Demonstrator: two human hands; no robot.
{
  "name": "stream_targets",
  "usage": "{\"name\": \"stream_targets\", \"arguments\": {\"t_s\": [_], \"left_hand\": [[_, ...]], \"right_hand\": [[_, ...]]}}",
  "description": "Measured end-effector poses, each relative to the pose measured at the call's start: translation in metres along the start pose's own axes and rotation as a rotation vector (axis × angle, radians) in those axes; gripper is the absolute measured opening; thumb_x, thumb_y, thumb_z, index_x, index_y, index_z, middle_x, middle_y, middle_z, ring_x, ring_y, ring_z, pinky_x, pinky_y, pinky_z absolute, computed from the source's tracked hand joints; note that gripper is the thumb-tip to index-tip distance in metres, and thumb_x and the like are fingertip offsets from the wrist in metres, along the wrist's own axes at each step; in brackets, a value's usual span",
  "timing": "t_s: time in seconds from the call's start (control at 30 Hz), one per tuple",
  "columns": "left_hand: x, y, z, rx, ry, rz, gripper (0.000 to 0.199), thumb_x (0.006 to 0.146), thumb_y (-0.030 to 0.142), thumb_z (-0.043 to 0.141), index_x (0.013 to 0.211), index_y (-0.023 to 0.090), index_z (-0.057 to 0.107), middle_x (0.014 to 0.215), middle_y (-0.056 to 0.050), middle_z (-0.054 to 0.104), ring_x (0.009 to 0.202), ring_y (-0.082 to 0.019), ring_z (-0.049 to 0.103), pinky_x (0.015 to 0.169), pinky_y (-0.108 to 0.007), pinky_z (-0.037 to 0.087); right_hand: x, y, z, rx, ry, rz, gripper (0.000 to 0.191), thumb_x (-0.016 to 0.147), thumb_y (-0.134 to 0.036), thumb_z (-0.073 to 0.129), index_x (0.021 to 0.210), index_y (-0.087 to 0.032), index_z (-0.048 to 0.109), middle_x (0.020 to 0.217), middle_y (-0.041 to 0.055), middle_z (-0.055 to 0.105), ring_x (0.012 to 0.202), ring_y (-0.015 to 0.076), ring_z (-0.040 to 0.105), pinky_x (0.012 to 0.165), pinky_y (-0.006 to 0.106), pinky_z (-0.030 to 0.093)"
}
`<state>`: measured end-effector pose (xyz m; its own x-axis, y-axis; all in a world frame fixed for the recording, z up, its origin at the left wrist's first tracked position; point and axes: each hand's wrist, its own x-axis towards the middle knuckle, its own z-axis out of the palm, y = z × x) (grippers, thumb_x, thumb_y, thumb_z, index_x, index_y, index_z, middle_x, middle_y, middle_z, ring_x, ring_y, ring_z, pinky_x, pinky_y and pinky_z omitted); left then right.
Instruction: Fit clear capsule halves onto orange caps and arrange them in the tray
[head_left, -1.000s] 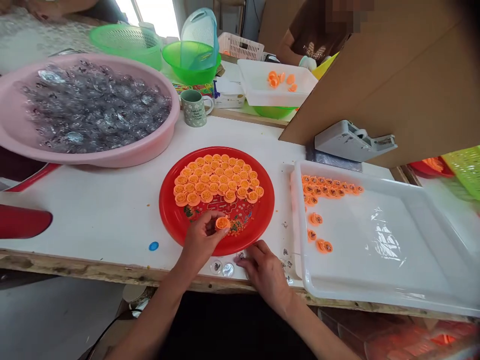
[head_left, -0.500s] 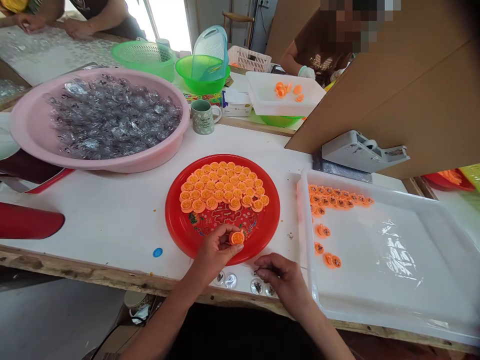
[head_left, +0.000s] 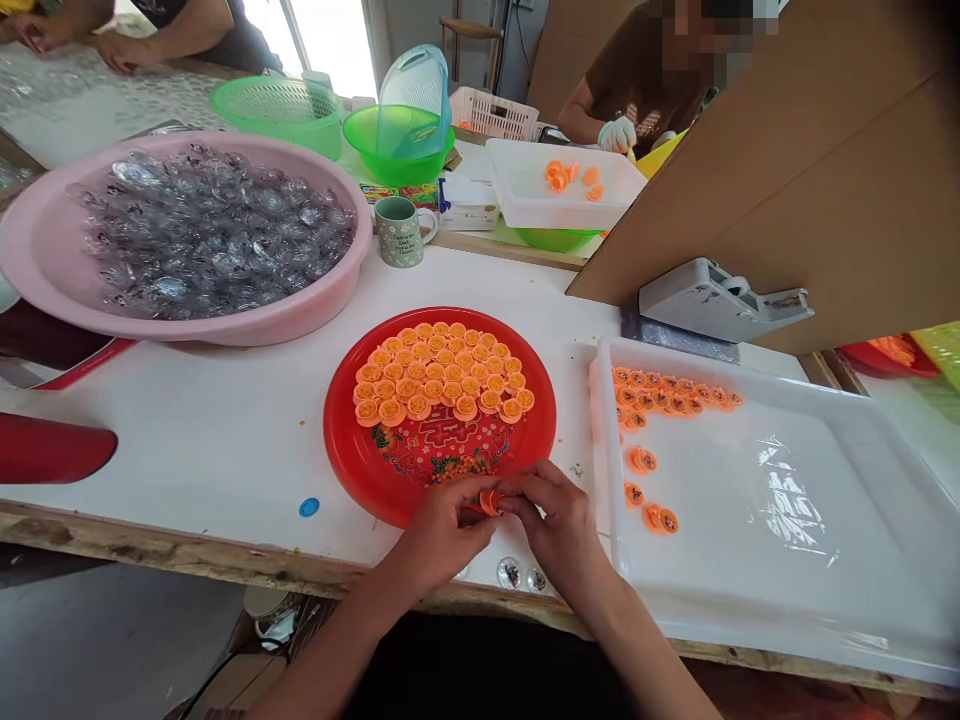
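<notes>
My left hand (head_left: 450, 530) is closed on an orange disc-shaped piece (head_left: 490, 502) over the near rim of a red round tray (head_left: 352, 460). The fingertips of my right hand (head_left: 559, 515) are pinched at the right side of that piece; whether they hold anything small is hidden. Rows of orange pieces (head_left: 435, 370) lie on the back part of the red tray. Small clear domes with dark bits (head_left: 508, 572) sit at the table edge under my hands. More orange pieces with dark centres (head_left: 660, 392) lie in a white tray (head_left: 750, 640) at the right.
A pink basin (head_left: 330, 310) of clear plastic pieces stands at the left, with a green mug (head_left: 401, 232) beside it. A blue disc (head_left: 309, 507) lies left of the red tray. Behind the white tray are a tape dispenser (head_left: 712, 300) and cardboard (head_left: 787, 190). Other people work beyond.
My right hand has moved up to meet my left hand. The orange piece has shifted slightly down and right and is now tilted. The view has shifted a little.
</notes>
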<state>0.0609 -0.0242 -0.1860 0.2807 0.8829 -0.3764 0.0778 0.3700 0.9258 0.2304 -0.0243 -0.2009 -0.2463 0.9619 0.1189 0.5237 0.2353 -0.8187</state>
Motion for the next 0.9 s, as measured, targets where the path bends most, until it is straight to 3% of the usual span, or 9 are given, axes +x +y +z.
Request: {"name": "stream_targets", "arguments": {"t_s": [0.13,0.23,0.33,0.47,0.6,0.77,0.9], "left_hand": [[0.0,0.003,-0.001,-0.019,0.004,0.002,0.021,0.074,0.02,0.068,0.095,0.019,0.072,0.088,-0.004,0.072,0.086,-0.021,0.067,0.077,-0.029,0.054],[-0.002,0.001,0.0,-0.104,0.076,0.022,0.021,0.074,0.023,0.071,0.095,0.02,0.072,0.096,-0.005,0.072,0.095,-0.022,0.066,0.085,-0.031,0.053],[-0.005,-0.002,0.001,-0.208,0.092,0.081,0.02,0.075,0.024,0.072,0.095,0.021,0.071,0.101,-0.005,0.071,0.096,-0.021,0.067,0.087,-0.03,0.054],[-0.009,-0.001,-0.001,-0.247,0.045,0.156,0.018,0.078,0.024,0.071,0.097,0.022,0.071,0.101,-0.005,0.072,0.097,-0.02,0.067,0.089,-0.03,0.055],[-0.012,0.003,-0.002,-0.196,0.054,0.192,0.013,0.08,0.024,0.07,0.092,0.023,0.074,0.105,-0.006,0.073,0.102,-0.022,0.067,0.094,-0.033,0.054],[-0.013,-0.001,0.003,-0.266,0.094,0.258,0.012,0.078,0.02,0.072,0.088,0.026,0.076,0.106,-0.003,0.074,0.1,-0.021,0.068,0.092,-0.033,0.056],[-0.012,-0.01,0.011,-0.451,0.162,0.157,0.012,0.073,0.018,0.077,0.082,0.026,0.076,0.102,-0.001,0.074,0.092,-0.019,0.069,0.084,-0.029,0.057]], "right_hand": [[-0.008,-0.001,0.01,-0.043,0.108,-0.008,0.013,0.09,-0.018,0.056,0.092,-0.024,0.068,0.089,0.005,0.06,0.077,0.0175,0.061,0.064,0.028,0.051],[-0.014,-0.007,0.015,0.012,0.186,0.142,0.007,0.088,-0.026,0.062,0.094,-0.022,0.06,0.084,0.0031,0.062,0.072,0.0172,0.061,0.065,0.03,0.052],[-0.02,-0.013,0.018,0.148,0.175,0.245,0.008,0.088,-0.027,0.062,0.086,-0.021,0.058,0.071,-0.0011,0.063,0.063,0.015,0.061,0.061,0.027,0.051],[-0.023,-0.021,0.012,0.088,0.239,0.111,0.004,0.09,-0.021,0.06,0.087,-0.023,0.06,0.073,-0.0014,0.065,0.065,0.0138,0.062,0.06,0.025,0.05],[-0.023,-0.029,0.002,-0.046,0.214,-0.048,0.012,0.092,-0.014,0.054,0.092,-0.024,0.062,0.079,0.0003,0.066,0.069,0.0139,0.063,0.061,0.025,0.05],[-0.023,-0.035,0.0,-0.032,0.252,0.02,0.009,0.09,-0.018,0.058,0.086,-0.024,0.063,0.072,-0.0013,0.065,0.064,0.0145,0.063,0.058,0.025,0.05],[-0.022,-0.038,0.004,0.029,0.301,0.05,0.01,0.089,-0.018,0.057,0.083,-0.023,0.063,0.068,-0.0018,0.065,0.059,0.0141,0.063,0.054,0.025,0.05]]}}
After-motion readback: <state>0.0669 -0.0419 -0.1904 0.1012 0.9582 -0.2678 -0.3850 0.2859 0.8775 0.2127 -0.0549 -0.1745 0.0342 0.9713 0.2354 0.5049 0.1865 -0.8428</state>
